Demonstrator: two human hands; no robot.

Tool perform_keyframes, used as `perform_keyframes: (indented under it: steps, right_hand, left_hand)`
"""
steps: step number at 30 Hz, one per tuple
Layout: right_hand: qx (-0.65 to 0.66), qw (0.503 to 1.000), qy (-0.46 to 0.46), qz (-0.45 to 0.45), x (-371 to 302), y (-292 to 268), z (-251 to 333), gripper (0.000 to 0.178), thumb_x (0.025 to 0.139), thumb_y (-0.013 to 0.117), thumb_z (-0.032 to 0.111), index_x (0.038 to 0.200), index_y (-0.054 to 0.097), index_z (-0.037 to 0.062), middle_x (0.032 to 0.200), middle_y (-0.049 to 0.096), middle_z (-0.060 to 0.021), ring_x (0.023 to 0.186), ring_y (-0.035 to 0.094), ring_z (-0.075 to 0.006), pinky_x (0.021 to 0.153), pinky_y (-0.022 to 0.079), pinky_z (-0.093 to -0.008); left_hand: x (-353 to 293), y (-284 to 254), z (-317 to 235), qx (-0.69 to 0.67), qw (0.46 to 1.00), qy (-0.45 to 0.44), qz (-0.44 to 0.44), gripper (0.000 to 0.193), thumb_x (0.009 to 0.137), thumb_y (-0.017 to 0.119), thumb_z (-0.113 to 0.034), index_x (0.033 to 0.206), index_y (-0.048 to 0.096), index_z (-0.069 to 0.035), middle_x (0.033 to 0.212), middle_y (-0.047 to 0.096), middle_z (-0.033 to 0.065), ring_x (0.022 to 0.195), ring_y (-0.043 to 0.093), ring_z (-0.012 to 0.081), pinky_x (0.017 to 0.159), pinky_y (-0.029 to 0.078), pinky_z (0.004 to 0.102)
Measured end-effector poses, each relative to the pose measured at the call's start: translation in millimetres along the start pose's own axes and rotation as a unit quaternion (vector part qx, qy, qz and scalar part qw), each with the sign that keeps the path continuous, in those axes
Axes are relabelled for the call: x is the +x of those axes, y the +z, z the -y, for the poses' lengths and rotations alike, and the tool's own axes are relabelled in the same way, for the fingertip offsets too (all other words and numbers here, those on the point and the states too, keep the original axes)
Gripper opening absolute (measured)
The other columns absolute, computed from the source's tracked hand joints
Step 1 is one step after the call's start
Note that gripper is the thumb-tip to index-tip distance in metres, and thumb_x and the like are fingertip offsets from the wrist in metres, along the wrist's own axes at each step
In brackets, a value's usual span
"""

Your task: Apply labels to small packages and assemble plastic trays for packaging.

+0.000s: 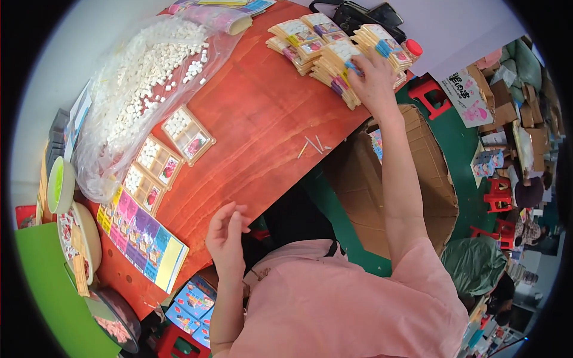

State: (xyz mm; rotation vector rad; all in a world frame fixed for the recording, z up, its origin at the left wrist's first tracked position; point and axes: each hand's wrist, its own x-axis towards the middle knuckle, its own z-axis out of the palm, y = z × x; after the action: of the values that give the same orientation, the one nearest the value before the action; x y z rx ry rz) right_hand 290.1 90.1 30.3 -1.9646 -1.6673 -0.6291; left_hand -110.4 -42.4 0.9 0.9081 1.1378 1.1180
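My right hand [375, 83] reaches to the far right of the table, its thumb and fingers closed about the edge of a small filled tray on a stack [338, 67]. Another stack of trays [382, 45] stands right beside that hand. My left hand [228, 238] hangs over the table's near edge, fingers loosely curled and apart, with nothing visible in it. Left of centre lie three compartment trays: one tray [187, 136], a second tray [158, 160] and a third tray [142, 186], each with white cubes and small red pieces. A colourful printed sheet [143, 238] lies near them.
A clear plastic bag [110, 134] of white cubes [146, 77] spreads over the far left. Bowls stand at the left edge, including a cream bowl [92, 238]. Small sticks [310, 145] lie near the table edge. A cardboard box [430, 173] stands below, right.
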Motion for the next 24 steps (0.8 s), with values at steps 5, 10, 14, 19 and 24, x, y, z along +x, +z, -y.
perform_keyframes:
  steps: [5,10,14,19,24]
  right_hand:
    - [0.021,0.998,-0.023,-0.049,-6.5,-1.6,17.3,0.036,0.089,0.068,0.022,0.122,0.066,0.0087,0.135,0.056,-0.0206,0.125,0.052,-0.0386,0.106,0.039,-0.0477]
    - [0.191,0.978,-0.08,-0.03,-41.0,-7.6,99.9,0.028,0.094,0.063,0.008,0.122,0.065,0.0046,0.129,0.06,-0.0159,0.12,0.056,-0.0328,0.104,0.043,-0.0413]
    - [0.339,0.924,-0.142,0.109,-98.4,-14.4,216.8,0.025,0.095,0.059,0.004,0.119,0.066,0.0059,0.129,0.06,-0.0123,0.122,0.055,-0.0305,0.104,0.041,-0.0393]
    - [0.488,0.774,-0.343,0.213,-159.9,-31.4,340.7,0.031,0.09,0.067,0.011,0.121,0.064,0.0068,0.133,0.057,-0.0144,0.127,0.052,-0.0353,0.105,0.038,-0.0473]
    - [0.458,0.737,-0.417,0.269,-190.6,-39.6,403.7,0.052,0.086,0.074,0.025,0.132,0.057,0.0083,0.146,0.048,-0.0165,0.137,0.044,-0.0363,0.109,0.035,-0.0504]
  left_hand:
    - [-34.9,-42.1,-14.6,0.107,0.984,0.082,-0.116,0.019,0.101,0.057,-0.006,0.117,0.062,0.002,0.105,0.069,0.0091,0.086,0.066,0.0117,0.072,0.051,0.0228]
    - [-55.7,-120.3,-9.9,0.39,0.815,0.25,-0.347,0.014,0.095,0.061,0.002,0.108,0.067,0.004,0.107,0.069,0.0118,0.092,0.064,0.0176,0.079,0.049,0.0251]
    - [-69.6,-191.2,-5.9,0.405,0.741,0.223,-0.487,0.02,0.091,0.066,0.002,0.111,0.066,0.001,0.115,0.064,0.0153,0.105,0.061,0.0279,0.09,0.05,0.0362]
    - [-84.0,-221.1,13.6,0.475,0.663,0.157,-0.557,0.039,0.085,0.076,-0.009,0.119,0.06,0.003,0.113,0.06,0.0162,0.108,0.053,0.0318,0.102,0.04,0.0453]
    - [-92.5,-197.2,13.7,0.238,0.825,0.083,-0.506,0.049,0.082,0.079,-0.005,0.123,0.054,0.004,0.097,0.061,0.0073,0.084,0.057,0.0138,0.072,0.051,0.0274]
